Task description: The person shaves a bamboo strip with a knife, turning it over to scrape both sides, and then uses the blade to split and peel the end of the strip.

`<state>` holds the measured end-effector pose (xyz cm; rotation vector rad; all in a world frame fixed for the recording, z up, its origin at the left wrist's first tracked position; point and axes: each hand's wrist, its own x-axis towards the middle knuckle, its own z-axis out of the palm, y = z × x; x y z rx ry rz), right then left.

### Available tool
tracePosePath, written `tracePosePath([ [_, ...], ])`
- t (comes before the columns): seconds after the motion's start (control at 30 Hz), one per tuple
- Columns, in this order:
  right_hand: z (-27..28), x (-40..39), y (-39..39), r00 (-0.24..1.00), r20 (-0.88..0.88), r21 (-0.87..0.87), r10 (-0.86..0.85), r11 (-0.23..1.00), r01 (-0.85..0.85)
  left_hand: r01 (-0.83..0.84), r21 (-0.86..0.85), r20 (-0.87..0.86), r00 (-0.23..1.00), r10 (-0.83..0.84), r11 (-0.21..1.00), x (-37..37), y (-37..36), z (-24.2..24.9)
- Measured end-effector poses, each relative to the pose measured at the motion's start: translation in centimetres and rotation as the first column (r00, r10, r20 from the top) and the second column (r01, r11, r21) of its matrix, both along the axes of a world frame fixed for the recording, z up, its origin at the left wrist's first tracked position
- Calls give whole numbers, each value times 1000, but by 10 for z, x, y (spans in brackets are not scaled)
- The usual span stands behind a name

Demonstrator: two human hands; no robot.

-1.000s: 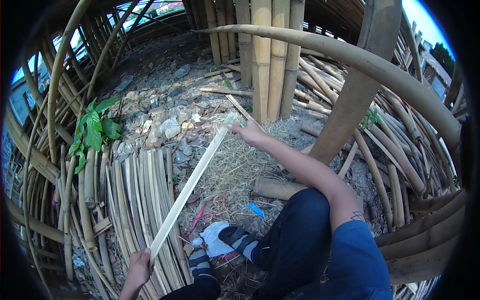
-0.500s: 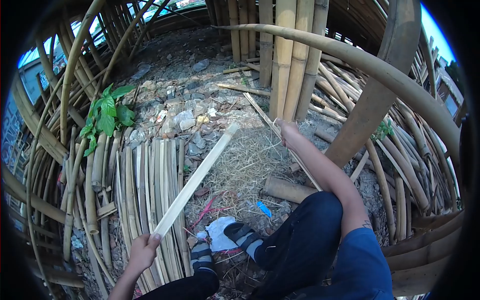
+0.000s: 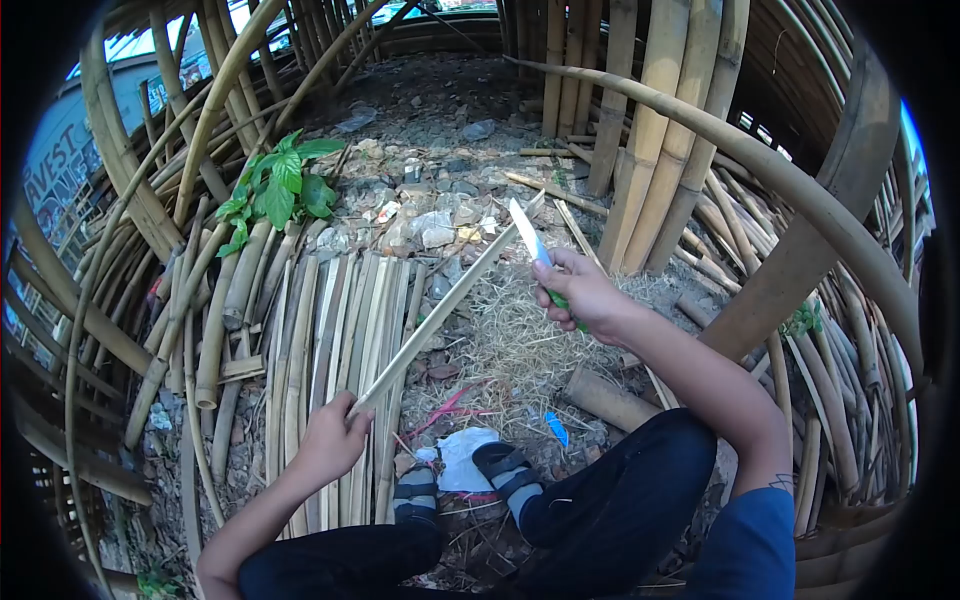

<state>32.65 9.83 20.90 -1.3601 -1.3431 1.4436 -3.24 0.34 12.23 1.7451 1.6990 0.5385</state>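
My left hand (image 3: 335,438) is closed on the lower end of a long pale bamboo strip (image 3: 440,312), which slants up and to the right. My right hand (image 3: 580,295) is wrapped round the green handle of a knife (image 3: 528,232), its bright blade pointing up beside the strip's far end. Whether blade and strip touch, I cannot tell. Pale shavings (image 3: 515,330) cover the ground below the right hand. A row of split bamboo strips (image 3: 345,330) lies behind the left hand.
A leafy green plant (image 3: 283,190) grows at the upper left. Thick bamboo poles (image 3: 660,130) stand at the back right, with a curved pole (image 3: 740,130) arching across. A bamboo piece (image 3: 610,398) lies near my knee, beside a blue scrap (image 3: 557,430) on the ground.
The right hand has turned toward the strip, and the knife now shows in it. The left hand holds the strip at a flatter, further-turned angle. The whole view has shifted, with the scene moving right.
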Motion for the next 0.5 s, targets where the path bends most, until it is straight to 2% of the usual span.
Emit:
tracePosePath([
  [0.03,4,-16,-15,996,26,-68,90,994,-88,11,132,-17,1000,-8,991,2,1,-2],
  [0.1,9,-46,-45,969,18,-248,245,940,-233,-27,130,36,999,23,991,14,1,11],
  [0.17,-6,-70,-65,935,-55,-280,349,894,-350,22,121,58,998,-29,992,21,1,19],
  [0.2,-13,-80,-74,934,-58,-279,353,892,-355,-1,149,116,993,-17,989,28,0,23],
  [0.3,-27,-100,-79,893,-73,-206,443,870,-448,47,210,125,989,-74,976,41,-2,41],
  [0.33,-29,-104,-79,875,-65,-172,480,858,-483,40,139,135,989,-59,989,47,-6,56],
  [0.4,-35,-110,-76,853,-103,-115,512,845,-522,59,170,151,985,-85,984,50,-8,51],
  [0.5,-33,-110,-70,830,-147,-147,539,818,-557,101,199,156,979,-133,975,53,-10,57],
])
